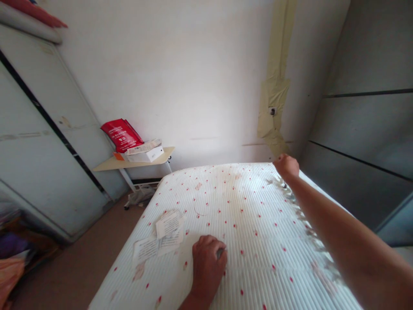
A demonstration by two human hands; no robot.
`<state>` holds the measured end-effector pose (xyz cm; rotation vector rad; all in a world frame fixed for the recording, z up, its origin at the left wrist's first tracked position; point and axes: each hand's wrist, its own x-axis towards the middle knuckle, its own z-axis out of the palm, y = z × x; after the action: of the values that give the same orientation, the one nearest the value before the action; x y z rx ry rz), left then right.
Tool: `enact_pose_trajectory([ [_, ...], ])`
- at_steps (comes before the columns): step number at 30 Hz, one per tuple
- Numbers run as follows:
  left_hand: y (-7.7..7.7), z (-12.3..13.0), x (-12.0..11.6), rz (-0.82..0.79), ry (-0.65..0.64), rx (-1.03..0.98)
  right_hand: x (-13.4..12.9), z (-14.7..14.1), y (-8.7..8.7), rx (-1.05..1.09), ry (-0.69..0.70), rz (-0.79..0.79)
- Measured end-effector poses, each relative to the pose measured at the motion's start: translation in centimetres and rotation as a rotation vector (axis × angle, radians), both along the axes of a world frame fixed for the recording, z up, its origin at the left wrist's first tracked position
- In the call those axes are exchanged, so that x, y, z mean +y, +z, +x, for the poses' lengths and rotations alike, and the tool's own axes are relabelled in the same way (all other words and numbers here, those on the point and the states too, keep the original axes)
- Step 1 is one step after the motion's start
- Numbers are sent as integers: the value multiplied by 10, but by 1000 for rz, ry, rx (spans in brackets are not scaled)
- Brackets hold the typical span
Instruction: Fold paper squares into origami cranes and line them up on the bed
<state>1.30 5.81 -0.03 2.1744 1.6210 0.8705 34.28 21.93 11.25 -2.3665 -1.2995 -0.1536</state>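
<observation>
My left hand (pixel 209 265) rests on the striped, red-dotted bed cover (pixel 245 241), its fingers curled. A small dark grey bit shows between thumb and forefinger; I cannot make out what it is. To its left lie several printed paper slips (pixel 169 226), partly overlapping. With the arm stretched forward, my right hand (pixel 287 165) is closed at the far right part of the bed. Whatever is in those fingers, if anything, is hidden. Beside that forearm, a row of greyish-white tufts (pixel 301 215) runs along the cover.
A small wheeled table (pixel 167 154) at the back left bears a red bag (pixel 122 134) and a white box (pixel 145 155). Pale cabinets (pixel 38 129) stand left and grey panels (pixel 364 129) right. Yellowish tape surrounds a wall socket (pixel 272 111).
</observation>
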Motion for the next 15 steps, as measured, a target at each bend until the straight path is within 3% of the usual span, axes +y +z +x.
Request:
enact_pose_trajectory([
  [3, 0, 0, 0, 12, 3, 0, -5, 3, 29, -90, 74, 36],
  [6, 0, 0, 0, 11, 5, -1, -10, 0, 35, -106, 116, 5],
  [9, 1, 0, 0, 14, -7, -7, -12, -9, 16, -80, 183, -87],
  [15, -1, -1, -1, 20, -29, 4, -15, -25, -46, 31, 175, -286],
])
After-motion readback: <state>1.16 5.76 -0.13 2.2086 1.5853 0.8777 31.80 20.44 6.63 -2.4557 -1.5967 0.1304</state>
